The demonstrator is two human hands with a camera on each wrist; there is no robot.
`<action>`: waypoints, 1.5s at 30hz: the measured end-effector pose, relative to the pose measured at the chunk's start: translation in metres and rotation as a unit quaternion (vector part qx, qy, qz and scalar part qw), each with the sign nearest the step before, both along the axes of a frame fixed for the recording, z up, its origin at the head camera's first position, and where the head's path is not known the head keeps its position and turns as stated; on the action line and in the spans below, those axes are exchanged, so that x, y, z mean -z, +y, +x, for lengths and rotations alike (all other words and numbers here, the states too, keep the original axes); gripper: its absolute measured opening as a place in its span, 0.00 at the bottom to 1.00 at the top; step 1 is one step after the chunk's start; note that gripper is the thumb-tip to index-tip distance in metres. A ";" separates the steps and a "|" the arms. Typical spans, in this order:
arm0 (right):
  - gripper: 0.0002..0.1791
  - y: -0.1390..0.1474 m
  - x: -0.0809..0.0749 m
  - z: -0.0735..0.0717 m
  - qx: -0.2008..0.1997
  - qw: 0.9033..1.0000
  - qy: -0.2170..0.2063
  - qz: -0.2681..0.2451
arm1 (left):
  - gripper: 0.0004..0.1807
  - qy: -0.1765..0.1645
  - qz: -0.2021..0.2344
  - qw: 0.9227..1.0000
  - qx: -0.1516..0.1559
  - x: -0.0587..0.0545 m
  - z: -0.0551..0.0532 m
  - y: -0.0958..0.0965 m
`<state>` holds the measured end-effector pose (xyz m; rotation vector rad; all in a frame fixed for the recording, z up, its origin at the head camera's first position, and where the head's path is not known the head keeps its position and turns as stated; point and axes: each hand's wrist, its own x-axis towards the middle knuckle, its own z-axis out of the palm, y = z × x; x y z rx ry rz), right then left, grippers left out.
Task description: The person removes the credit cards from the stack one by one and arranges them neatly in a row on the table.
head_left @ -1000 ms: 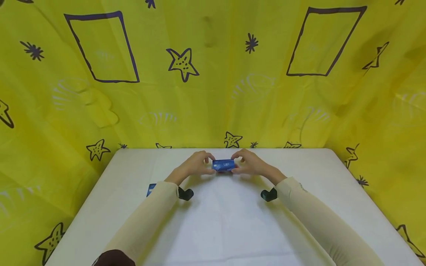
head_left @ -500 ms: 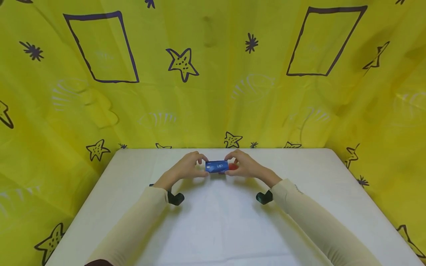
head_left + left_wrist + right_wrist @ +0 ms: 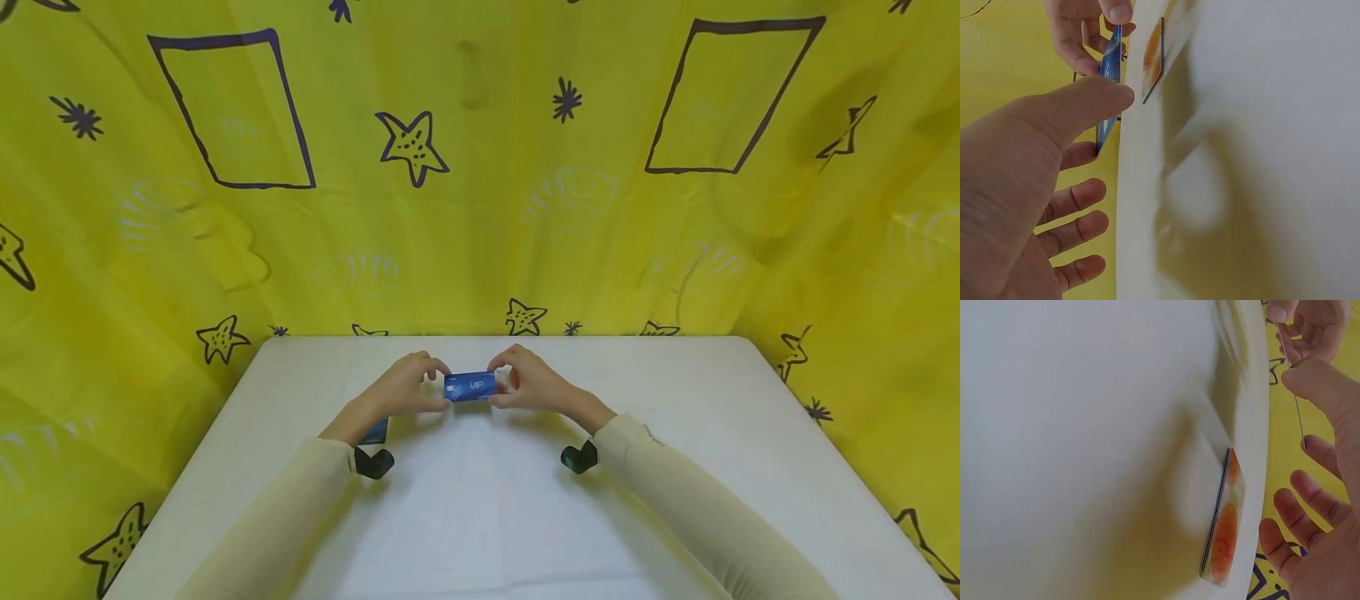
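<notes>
A blue card marked VIP [image 3: 470,386] is held up above the table between both hands. My left hand [image 3: 401,390] pinches its left end between thumb and forefinger; the other fingers stay apart from it, as the left wrist view shows. At the right end, my right hand [image 3: 538,383] pinches it the same way. In the right wrist view this card shows edge-on as a thin line. Below the right hand lies a small stack of cards [image 3: 1221,534], its top one white with orange shapes. Another blue card [image 3: 377,432] lies partly hidden behind the left wrist.
The white table [image 3: 480,517] carries the cards, and shadows of both arms fall on it. A yellow curtain [image 3: 480,225] with dark star drawings hangs at the back and sides. Dark wrist-worn pieces [image 3: 373,463] stick out near both cuffs.
Both hands have moved left and a little toward me, carrying the blue VIP card. The orange-and-white stack now shows behind the right hand's fingers, and the other blue card shows right of the left wrist.
</notes>
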<state>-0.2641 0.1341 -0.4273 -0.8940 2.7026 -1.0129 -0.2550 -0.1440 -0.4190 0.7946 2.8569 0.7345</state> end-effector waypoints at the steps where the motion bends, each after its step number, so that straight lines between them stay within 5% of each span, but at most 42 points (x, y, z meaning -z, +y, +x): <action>1: 0.26 -0.002 0.000 0.001 0.001 1.000 -0.003 -0.001 | 0.28 -0.001 0.000 1.000 -0.003 0.000 0.002 -0.002; 21: 0.26 -0.042 0.013 0.013 -0.028 0.999 0.001 -0.014 | 0.27 -0.010 -0.004 1.000 -0.026 0.003 0.027 -0.043; 45: 0.26 -0.073 0.031 0.023 -0.023 0.999 -0.002 0.024 | 0.26 -0.011 -0.008 0.999 -0.037 0.018 0.043 -0.074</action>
